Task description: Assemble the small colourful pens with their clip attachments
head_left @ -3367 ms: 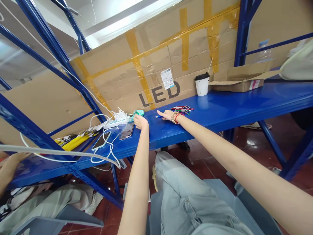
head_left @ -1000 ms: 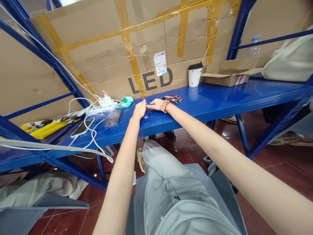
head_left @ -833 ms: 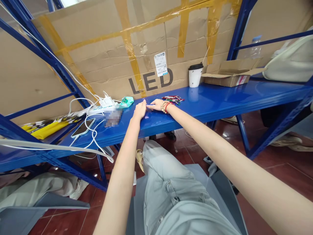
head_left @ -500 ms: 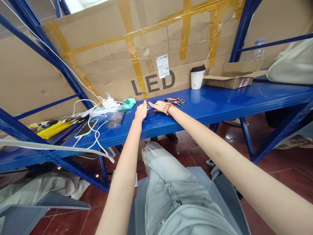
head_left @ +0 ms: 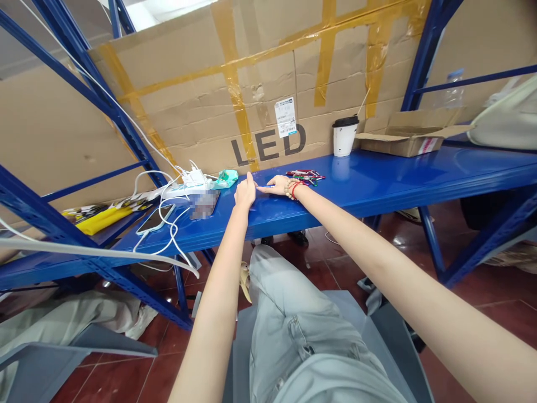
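Note:
My left hand (head_left: 245, 191) is closed above the blue tabletop, its thumb pointing up and its back turned towards me. Facing it from the right is my right hand (head_left: 277, 185), with a bead bracelet and a red cord at the wrist; its thumb and forefinger reach towards the left hand. A slim blue object (head_left: 264, 187) spans the small gap between both hands, mostly covered by fingers, so its kind is unclear. Just behind the right hand lies a small pile of red, green and dark metallic carabiners (head_left: 308, 177).
A white paper cup (head_left: 343, 139) with a black lid stands beside an open cardboard box (head_left: 409, 143). To the left are a phone (head_left: 156, 219), white cables, a power strip and a green packet (head_left: 226, 178). A large cardboard sheet (head_left: 188, 112) backs the blue table (head_left: 377, 179).
The view has shifted slightly, moving the scene a little to the right. My right forefinger and thumb have changed pose around the slim blue object; the left hand stays closed with its thumb up.

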Demonstrator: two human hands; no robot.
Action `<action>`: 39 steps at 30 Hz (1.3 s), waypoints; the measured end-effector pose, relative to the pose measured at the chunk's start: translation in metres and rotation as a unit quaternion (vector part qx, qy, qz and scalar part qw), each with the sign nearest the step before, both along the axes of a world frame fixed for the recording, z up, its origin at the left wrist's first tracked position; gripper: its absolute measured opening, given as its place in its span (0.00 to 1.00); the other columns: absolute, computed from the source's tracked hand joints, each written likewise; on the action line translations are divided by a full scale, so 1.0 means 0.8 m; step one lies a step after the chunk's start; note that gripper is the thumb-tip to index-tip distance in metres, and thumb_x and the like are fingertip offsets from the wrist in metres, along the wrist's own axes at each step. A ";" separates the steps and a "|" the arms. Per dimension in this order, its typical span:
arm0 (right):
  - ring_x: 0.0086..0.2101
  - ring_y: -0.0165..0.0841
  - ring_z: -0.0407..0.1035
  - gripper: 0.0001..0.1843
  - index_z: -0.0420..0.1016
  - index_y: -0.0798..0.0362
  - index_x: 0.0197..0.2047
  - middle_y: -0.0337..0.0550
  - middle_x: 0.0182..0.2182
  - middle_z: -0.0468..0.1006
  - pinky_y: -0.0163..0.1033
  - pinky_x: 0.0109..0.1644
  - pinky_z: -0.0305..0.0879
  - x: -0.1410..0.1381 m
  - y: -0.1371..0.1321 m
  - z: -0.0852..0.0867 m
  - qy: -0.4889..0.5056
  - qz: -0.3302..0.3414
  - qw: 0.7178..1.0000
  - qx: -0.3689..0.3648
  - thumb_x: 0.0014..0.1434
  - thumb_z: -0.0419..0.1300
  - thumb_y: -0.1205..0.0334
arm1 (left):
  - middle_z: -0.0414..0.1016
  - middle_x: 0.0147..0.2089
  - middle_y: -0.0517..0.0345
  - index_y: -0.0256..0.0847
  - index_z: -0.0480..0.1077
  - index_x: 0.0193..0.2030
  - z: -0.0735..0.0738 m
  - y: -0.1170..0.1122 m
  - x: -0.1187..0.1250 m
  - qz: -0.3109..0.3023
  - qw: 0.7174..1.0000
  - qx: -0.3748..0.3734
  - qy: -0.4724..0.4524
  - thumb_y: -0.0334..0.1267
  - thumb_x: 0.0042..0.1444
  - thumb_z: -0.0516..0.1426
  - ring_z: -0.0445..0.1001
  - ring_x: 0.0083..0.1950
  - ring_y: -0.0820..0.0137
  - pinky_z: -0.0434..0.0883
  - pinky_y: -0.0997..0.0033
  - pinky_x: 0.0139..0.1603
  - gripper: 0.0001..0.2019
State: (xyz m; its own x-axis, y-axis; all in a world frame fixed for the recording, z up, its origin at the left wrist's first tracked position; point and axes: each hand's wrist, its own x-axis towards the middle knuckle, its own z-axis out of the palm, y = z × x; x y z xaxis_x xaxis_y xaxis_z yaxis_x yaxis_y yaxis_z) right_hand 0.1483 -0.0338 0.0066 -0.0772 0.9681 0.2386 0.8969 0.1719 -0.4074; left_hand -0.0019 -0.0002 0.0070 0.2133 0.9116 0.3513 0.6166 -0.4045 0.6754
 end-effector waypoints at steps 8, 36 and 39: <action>0.27 0.32 0.67 0.37 0.78 0.56 0.31 0.45 0.30 0.78 0.33 0.28 0.56 0.001 0.006 0.000 -0.011 0.008 1.000 -0.014 0.46 0.51 0.28 | 0.77 0.43 0.49 0.41 0.72 0.32 -0.007 0.008 0.001 -0.072 0.997 0.011 0.034 0.54 0.61 0.33 0.73 0.49 0.59 0.63 0.59 0.56 0.31; 0.31 0.35 0.71 0.44 0.78 0.58 0.32 0.49 0.31 0.79 0.35 0.37 0.60 -0.003 -0.001 0.002 0.046 -0.019 0.998 -0.029 0.58 0.34 0.31 | 0.78 0.40 0.45 0.43 0.73 0.26 0.006 -0.007 -0.005 0.082 0.995 -0.006 -0.064 0.59 0.59 0.30 0.70 0.54 0.52 0.60 0.52 0.58 0.37; 0.34 0.36 0.71 0.39 0.78 0.55 0.35 0.47 0.32 0.79 0.34 0.38 0.60 0.000 0.002 0.000 0.010 -0.001 1.000 0.007 0.54 0.43 0.29 | 0.77 0.41 0.45 0.43 0.73 0.27 0.007 -0.008 -0.005 0.095 0.993 -0.011 -0.068 0.58 0.59 0.29 0.70 0.55 0.51 0.60 0.52 0.58 0.36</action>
